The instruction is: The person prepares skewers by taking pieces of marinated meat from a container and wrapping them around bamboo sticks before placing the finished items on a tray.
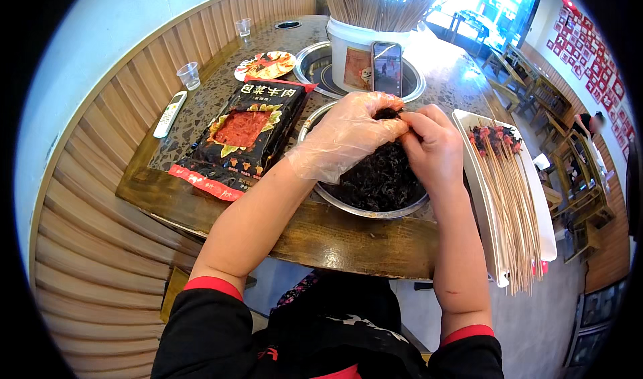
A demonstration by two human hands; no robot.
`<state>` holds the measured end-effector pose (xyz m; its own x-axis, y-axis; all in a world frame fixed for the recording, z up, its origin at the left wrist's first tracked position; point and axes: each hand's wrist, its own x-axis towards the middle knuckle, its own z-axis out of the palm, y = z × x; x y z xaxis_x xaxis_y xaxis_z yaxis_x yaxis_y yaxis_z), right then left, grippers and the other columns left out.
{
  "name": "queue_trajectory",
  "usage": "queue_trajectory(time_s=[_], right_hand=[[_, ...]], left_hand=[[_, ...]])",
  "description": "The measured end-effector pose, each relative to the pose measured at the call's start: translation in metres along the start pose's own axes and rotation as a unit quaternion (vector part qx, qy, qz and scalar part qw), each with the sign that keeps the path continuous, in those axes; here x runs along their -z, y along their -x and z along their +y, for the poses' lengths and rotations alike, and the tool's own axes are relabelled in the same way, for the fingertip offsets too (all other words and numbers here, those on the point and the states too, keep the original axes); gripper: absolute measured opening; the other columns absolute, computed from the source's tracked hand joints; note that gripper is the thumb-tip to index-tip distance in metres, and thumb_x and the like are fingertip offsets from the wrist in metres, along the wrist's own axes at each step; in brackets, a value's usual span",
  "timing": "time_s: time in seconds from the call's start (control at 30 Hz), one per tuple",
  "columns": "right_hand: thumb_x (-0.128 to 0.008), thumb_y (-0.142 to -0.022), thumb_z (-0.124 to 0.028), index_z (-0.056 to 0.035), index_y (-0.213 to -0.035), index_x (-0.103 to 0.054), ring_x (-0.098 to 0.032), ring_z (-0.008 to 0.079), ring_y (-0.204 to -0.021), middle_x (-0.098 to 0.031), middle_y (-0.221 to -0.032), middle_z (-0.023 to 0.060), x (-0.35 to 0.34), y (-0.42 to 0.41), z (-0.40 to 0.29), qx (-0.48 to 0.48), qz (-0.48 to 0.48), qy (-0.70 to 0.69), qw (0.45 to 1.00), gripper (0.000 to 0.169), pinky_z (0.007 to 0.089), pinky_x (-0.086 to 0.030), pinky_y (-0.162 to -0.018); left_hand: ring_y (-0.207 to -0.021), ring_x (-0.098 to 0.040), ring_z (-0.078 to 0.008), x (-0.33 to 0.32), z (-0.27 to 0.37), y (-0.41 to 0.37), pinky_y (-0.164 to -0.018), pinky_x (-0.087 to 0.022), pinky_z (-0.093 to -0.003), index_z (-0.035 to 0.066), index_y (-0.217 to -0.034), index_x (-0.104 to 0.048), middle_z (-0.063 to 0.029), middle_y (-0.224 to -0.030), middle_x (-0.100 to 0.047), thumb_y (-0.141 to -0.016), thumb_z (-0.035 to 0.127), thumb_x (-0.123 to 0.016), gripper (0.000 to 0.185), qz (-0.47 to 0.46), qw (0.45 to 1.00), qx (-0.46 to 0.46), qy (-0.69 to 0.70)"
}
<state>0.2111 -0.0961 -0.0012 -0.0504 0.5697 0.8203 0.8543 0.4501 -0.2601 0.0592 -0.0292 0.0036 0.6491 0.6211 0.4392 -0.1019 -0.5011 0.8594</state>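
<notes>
My left hand (346,132), in a clear plastic glove, pinches a dark, wet piece of food (388,113) above a metal bowl (374,214). My bare right hand (436,145) meets it there with bent fingers; whether a skewer lies between these fingertips is hidden. The bowl holds a heap of black, frilly food (382,180) resembling wood ear fungus. To the right, a white tray (540,213) carries many thin wooden skewers (507,203) laid side by side, their far ends threaded with red meat and dark pieces.
A printed black food packet (246,137) lies left of the bowl. Behind stands a white bucket (346,37) of bare skewers (377,7), a phone (387,70) leaning on it. A stained plate (265,66), plastic cups (189,75) and a remote control (171,113) sit farther left. A person (587,125) is far right.
</notes>
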Motion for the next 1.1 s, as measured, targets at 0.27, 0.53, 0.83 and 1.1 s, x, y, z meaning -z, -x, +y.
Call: queue_trajectory(time_s=[0.27, 0.53, 0.83, 1.1], right_hand=[[-0.07, -0.072, -0.003, -0.0004, -0.091, -0.064, -0.06, 0.0245, -0.067, -0.06, -0.078, 0.0106, 0.001, -0.001, -0.003, -0.043, -0.037, -0.113, 0.992, 0.021, 0.0317, -0.05, -0.062], [-0.081, -0.065, -0.03, -0.0003, -0.12, -0.046, -0.057, 0.0299, -0.089, -0.052, -0.106, 0.0161, 0.001, -0.001, -0.016, -0.036, -0.054, -0.055, 0.996, 0.072, 0.0369, -0.048, -0.077], [-0.077, -0.07, -0.016, -0.0002, -0.09, -0.064, -0.06, 0.0209, -0.064, -0.06, -0.076, 0.01, -0.003, -0.002, -0.006, -0.079, 0.008, -0.09, 0.993, 0.028, 0.0296, -0.049, -0.059], [-0.073, -0.075, -0.014, -0.0015, -0.084, -0.068, -0.061, 0.0221, -0.065, -0.064, -0.075, 0.0107, 0.004, -0.004, -0.001, -0.081, 0.013, -0.083, 0.993, 0.016, 0.0305, -0.048, -0.06]], left_hand=[[-0.078, -0.055, -0.0075, 0.001, 0.005, 0.0, -0.071, -0.046, -0.022, -0.005, -0.1, -0.062, -0.003, -0.091, -0.063, -0.086, 0.003, -0.054, 0.019, 0.03, 0.999, -0.002, -0.033], [-0.08, -0.059, -0.01, 0.007, -0.003, -0.005, -0.071, -0.05, -0.0217, -0.003, -0.109, -0.058, -0.0057, -0.098, -0.063, -0.087, 0.001, -0.052, 0.023, 0.097, 0.979, 0.076, 0.164], [-0.078, -0.06, -0.0069, 0.007, -0.003, -0.001, -0.068, -0.049, -0.0185, 0.0, -0.11, -0.058, -0.0035, -0.096, -0.063, -0.089, 0.006, -0.054, 0.023, 0.042, 0.979, 0.09, 0.179], [-0.08, -0.058, -0.0072, 0.011, 0.005, 0.003, -0.073, -0.048, -0.0206, 0.0, -0.114, -0.056, -0.0022, -0.092, -0.062, -0.088, 0.005, -0.054, 0.027, -0.047, 0.97, 0.094, 0.218]])
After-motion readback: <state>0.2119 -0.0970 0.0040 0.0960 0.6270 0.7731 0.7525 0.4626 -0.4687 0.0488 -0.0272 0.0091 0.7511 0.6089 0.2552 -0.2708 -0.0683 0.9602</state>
